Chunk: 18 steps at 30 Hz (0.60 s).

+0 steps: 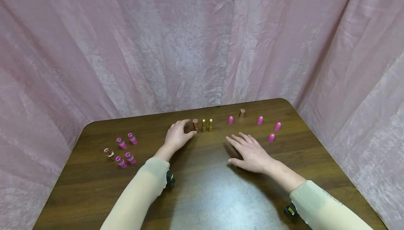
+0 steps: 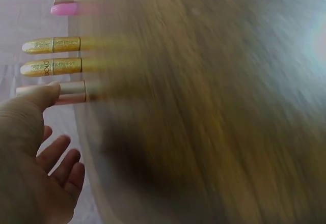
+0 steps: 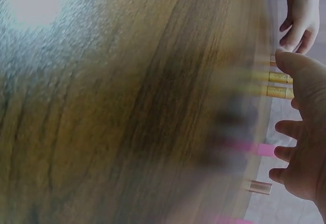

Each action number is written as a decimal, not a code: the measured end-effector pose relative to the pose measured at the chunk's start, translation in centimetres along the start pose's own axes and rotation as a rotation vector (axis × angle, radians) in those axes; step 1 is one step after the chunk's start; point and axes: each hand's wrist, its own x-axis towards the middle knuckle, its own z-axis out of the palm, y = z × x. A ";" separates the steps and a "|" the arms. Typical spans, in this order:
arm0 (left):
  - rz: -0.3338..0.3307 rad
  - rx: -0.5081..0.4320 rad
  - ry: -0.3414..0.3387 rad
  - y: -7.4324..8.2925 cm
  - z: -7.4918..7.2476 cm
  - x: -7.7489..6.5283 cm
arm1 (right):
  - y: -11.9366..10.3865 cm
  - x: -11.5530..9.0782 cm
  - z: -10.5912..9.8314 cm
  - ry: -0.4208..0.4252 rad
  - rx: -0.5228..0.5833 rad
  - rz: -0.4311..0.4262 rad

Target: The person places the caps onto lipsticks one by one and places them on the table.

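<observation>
My left hand (image 1: 178,135) is beside a standing rose-gold lipstick tube (image 1: 195,124), with a gap between thumb and forefinger. In the left wrist view the thumb overlaps that tube (image 2: 71,98), and the other fingers lie loosely bent away from it. Two gold bullet-shaped lipsticks (image 1: 203,124) stand in line just right of the tube. My right hand (image 1: 252,154) is spread palm down over the table, holding nothing. Nearest to it are a pink cap (image 1: 230,120) beyond the fingertips and another pink cap (image 1: 271,138) to the right.
At the left stand several pink uncapped lipsticks (image 1: 130,158) and one rose-gold uncapped lipstick (image 1: 109,154). Farther right are more pink caps (image 1: 260,120) and a rose-gold cap (image 1: 242,113) near the back edge. Pink curtains (image 1: 176,47) hang behind the wooden table (image 1: 79,188).
</observation>
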 end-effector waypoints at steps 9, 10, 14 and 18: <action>0.102 0.265 -0.017 -0.5 -2.1 -2.2 | 0.5 -0.4 -0.3 0.017 -0.015 0.011; 0.115 0.294 -0.023 -0.5 -2.3 -2.5 | 0.6 -0.4 -0.3 0.020 -0.016 0.012; 0.156 0.384 -0.048 -0.9 -2.7 -4.0 | 0.9 -0.6 -0.6 0.028 -0.027 0.014; 0.195 0.423 -0.045 -0.9 -3.0 -5.6 | 1.3 -0.9 -0.9 0.039 -0.043 0.021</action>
